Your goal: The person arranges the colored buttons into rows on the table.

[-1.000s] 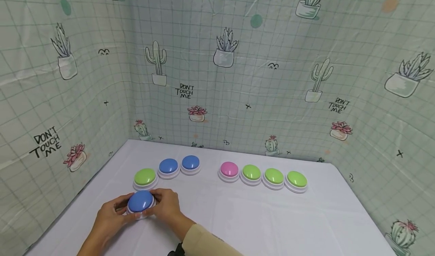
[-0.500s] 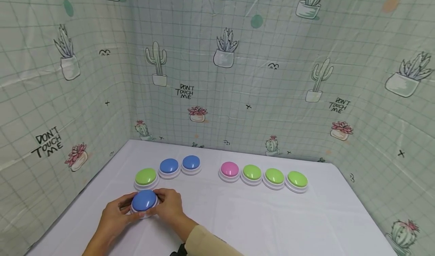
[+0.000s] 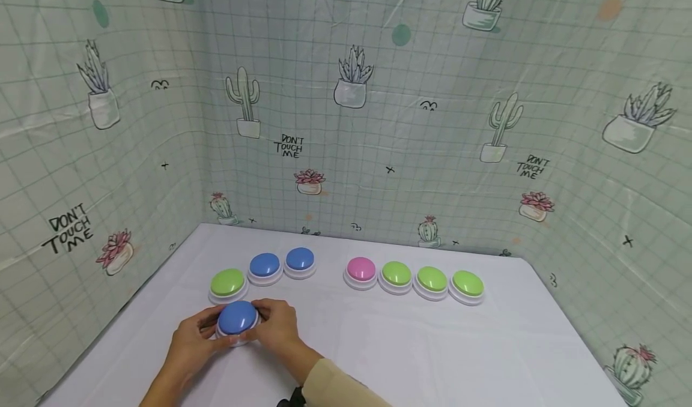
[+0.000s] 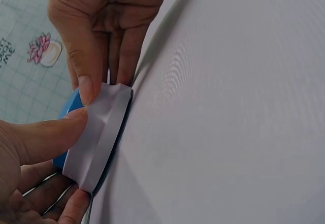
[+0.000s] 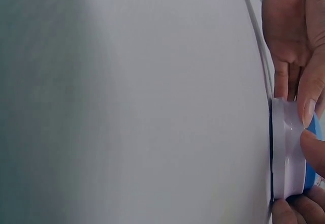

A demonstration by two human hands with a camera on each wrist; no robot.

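A blue domed push button with a white round base is held between both hands at the front left of the table. My left hand grips its left side and my right hand its right side. In the left wrist view, the two thumb tips meet at the front of the white base, with the other fingers round its sides. The right wrist view has the base upright, its underside right at the tablecloth. Just behind it sits a green push button.
Two blue push buttons, one on the left and one on the right, stand behind the green one. Farther right, a pink button and three green buttons form a row. Patterned cloth walls enclose the white table.
Both hands have shifted a little to the right with the blue button between them, their grip unchanged. The other buttons have stayed put while the head view turned slightly.
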